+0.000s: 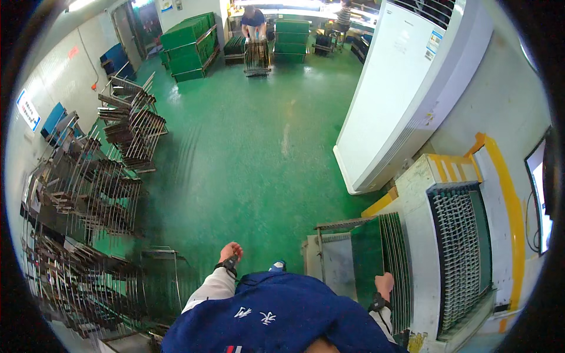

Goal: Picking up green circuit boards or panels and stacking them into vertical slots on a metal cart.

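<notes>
My left hand hangs over the green floor, out in front of my body, with its fingers loosely bent and nothing in it. At my right stands a metal rack filled with upright green panels, set close together on edge. My right hand is at these panels, its fingers curled in; what they grip, if anything, is hidden. Both wrists wear a dark band. A pale grey sheet stands at the rack's left side.
Right of the rack sits a machine with rows of rollers. A tall white cabinet unit stands beyond it. Empty metal racks crowd the left wall. Far off, a person bends over a rack near green bins.
</notes>
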Action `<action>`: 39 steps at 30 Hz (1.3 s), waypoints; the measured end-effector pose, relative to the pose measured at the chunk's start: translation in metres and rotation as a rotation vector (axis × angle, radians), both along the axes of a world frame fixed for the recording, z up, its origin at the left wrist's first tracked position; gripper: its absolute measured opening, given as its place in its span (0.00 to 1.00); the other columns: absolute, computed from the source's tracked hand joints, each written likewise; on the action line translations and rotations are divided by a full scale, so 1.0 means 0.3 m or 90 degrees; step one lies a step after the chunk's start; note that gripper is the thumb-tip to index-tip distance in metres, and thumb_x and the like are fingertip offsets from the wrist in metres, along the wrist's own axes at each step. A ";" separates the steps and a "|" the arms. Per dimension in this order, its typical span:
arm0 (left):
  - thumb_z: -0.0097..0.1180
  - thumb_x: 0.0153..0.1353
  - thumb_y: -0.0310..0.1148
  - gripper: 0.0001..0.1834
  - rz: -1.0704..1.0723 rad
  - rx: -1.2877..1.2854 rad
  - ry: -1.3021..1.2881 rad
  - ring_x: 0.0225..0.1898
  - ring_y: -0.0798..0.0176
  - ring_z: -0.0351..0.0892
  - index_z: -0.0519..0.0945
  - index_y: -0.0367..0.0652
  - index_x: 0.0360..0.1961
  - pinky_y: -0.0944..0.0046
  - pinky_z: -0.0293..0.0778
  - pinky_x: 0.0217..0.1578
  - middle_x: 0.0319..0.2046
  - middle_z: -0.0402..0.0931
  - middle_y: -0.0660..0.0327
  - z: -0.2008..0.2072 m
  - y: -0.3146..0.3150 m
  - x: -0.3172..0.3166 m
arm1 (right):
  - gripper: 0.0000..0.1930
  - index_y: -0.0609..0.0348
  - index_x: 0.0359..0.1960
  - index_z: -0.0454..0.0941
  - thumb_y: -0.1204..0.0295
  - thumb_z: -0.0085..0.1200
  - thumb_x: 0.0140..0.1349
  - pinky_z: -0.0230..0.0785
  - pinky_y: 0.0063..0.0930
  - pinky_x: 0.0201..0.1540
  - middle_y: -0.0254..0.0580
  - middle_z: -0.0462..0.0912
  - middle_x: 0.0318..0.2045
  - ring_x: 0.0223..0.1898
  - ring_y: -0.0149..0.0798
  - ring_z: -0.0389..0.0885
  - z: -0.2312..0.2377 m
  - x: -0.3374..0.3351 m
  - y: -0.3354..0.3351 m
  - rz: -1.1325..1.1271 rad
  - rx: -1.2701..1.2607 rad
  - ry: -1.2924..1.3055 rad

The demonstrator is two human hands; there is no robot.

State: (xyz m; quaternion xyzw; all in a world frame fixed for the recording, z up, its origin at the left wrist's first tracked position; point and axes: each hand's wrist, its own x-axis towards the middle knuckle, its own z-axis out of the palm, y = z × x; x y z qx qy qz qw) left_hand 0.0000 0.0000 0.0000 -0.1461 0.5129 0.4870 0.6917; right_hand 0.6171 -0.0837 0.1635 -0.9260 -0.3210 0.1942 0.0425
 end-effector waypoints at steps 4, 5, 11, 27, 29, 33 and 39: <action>0.50 0.59 0.33 0.06 0.041 0.018 0.054 0.22 0.64 0.72 0.72 0.42 0.29 0.65 0.73 0.22 0.23 0.72 0.63 0.014 -0.047 -0.012 | 0.15 0.72 0.35 0.76 0.73 0.52 0.46 0.69 0.47 0.40 0.66 0.78 0.35 0.39 0.60 0.77 0.024 -0.010 0.012 0.056 0.021 -0.084; 0.49 0.59 0.34 0.07 0.024 0.064 0.009 0.21 0.64 0.72 0.72 0.42 0.30 0.65 0.73 0.22 0.23 0.72 0.63 -0.021 -0.071 -0.053 | 0.15 0.73 0.34 0.76 0.73 0.52 0.46 0.69 0.47 0.40 0.66 0.78 0.34 0.39 0.61 0.77 0.026 -0.034 0.025 0.071 0.017 -0.085; 0.47 0.61 0.35 0.08 0.047 -0.029 0.110 0.20 0.67 0.70 0.71 0.45 0.26 0.66 0.71 0.21 0.20 0.71 0.66 0.118 -0.049 0.044 | 0.14 0.72 0.33 0.76 0.72 0.52 0.46 0.69 0.47 0.40 0.63 0.79 0.33 0.38 0.61 0.77 0.017 -0.027 -0.001 0.034 0.051 -0.057; 0.45 0.61 0.34 0.10 0.082 0.001 0.081 0.19 0.66 0.68 0.68 0.47 0.23 0.66 0.69 0.20 0.18 0.68 0.67 0.122 -0.091 0.043 | 0.16 0.65 0.36 0.79 0.67 0.55 0.48 0.71 0.45 0.40 0.57 0.81 0.34 0.38 0.56 0.79 0.042 -0.041 0.004 0.047 0.074 0.006; 0.46 0.61 0.34 0.09 0.059 0.004 0.077 0.19 0.66 0.68 0.69 0.47 0.24 0.66 0.69 0.21 0.18 0.69 0.67 0.124 -0.090 0.036 | 0.16 0.65 0.36 0.78 0.68 0.54 0.48 0.71 0.45 0.41 0.58 0.81 0.34 0.38 0.57 0.79 0.034 -0.037 0.012 0.048 0.064 -0.004; 0.48 0.60 0.34 0.08 0.081 -0.025 0.090 0.19 0.66 0.69 0.70 0.46 0.24 0.66 0.70 0.21 0.18 0.70 0.66 0.122 -0.102 0.043 | 0.16 0.67 0.36 0.78 0.68 0.52 0.48 0.70 0.45 0.40 0.59 0.80 0.33 0.37 0.58 0.78 0.030 -0.030 0.011 0.046 0.049 -0.005; 0.48 0.61 0.35 0.08 0.069 0.017 0.071 0.21 0.67 0.70 0.71 0.45 0.27 0.67 0.71 0.24 0.20 0.71 0.66 0.106 -0.099 0.045 | 0.16 0.66 0.36 0.78 0.67 0.51 0.48 0.69 0.47 0.40 0.60 0.80 0.33 0.38 0.59 0.77 -0.011 -0.001 -0.002 0.050 0.050 -0.054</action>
